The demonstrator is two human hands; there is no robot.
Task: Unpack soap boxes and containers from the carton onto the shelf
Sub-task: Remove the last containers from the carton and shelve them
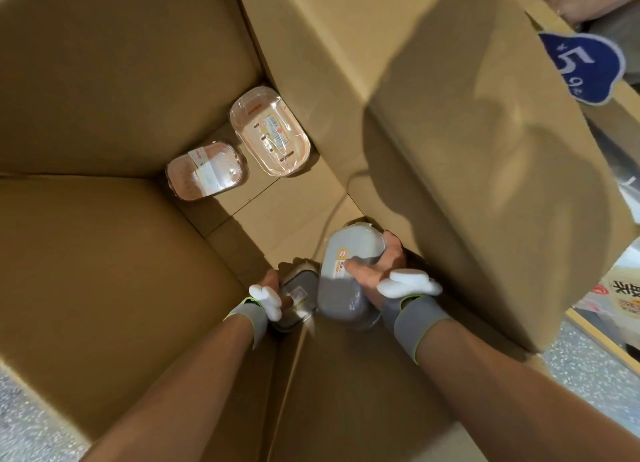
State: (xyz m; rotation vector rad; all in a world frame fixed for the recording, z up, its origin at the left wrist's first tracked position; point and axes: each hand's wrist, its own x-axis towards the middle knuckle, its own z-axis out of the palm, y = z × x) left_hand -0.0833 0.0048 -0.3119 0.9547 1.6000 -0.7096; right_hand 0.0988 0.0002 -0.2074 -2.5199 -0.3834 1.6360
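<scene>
Both my hands reach deep into a large brown carton (104, 253). My right hand (381, 271) grips a grey wrapped soap container (346, 264) with a small label, thumb across its top. My left hand (273, 285) holds a smaller grey container (298, 298) close to the carton's near wall; its fingers are mostly hidden. Two pink wrapped containers lie on the carton floor farther in: a long one (270, 132) and a squarer one (206, 170).
The carton's tall walls and open flaps surround the hands on all sides. A blue price tag (585, 66) sticks out past the right flap. Packaged goods (616, 298) and speckled floor show at the right edge.
</scene>
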